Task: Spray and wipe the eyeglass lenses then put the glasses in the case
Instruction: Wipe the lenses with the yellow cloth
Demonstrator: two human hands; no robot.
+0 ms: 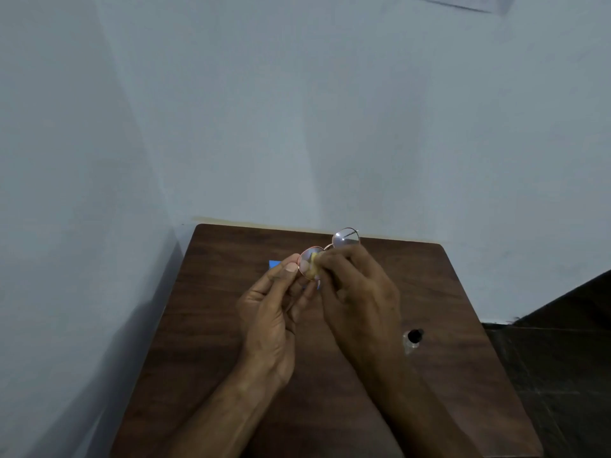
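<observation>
Head view, near to far. Two bare forearms enter from the lower edge and rise over a dark wood-grain counter point(215, 292).

To the right of the right forearm, a small clear spray bottle point(413, 338) with a black cap is on the counter, apart from both hands.

The left hand point(271, 312) is turned palm inward. Its thumb and curled fingers pinch the outer rim of one lens of the glasses point(345, 238).

The right hand point(360, 299) shows its back to the camera. Its fingers are bunched around a small yellow cloth point(312, 264), which is pressed against that same lens.

The glasses are round, with a thin metal frame, and are held in the air above the middle of the counter. The other lens is free and projects up and to the right beyond the right hand's fingertips, where it catches a bright reflection.

Behind the left hand's fingertips, a flat blue object point(273, 264) lies on the counter. The hands hide most of it, and whether it is the case cannot be told.

The far edge of the counter meets a pale blue-grey wall point(297, 127). A dark floor point(562, 375) shows to the right of the counter.
</observation>
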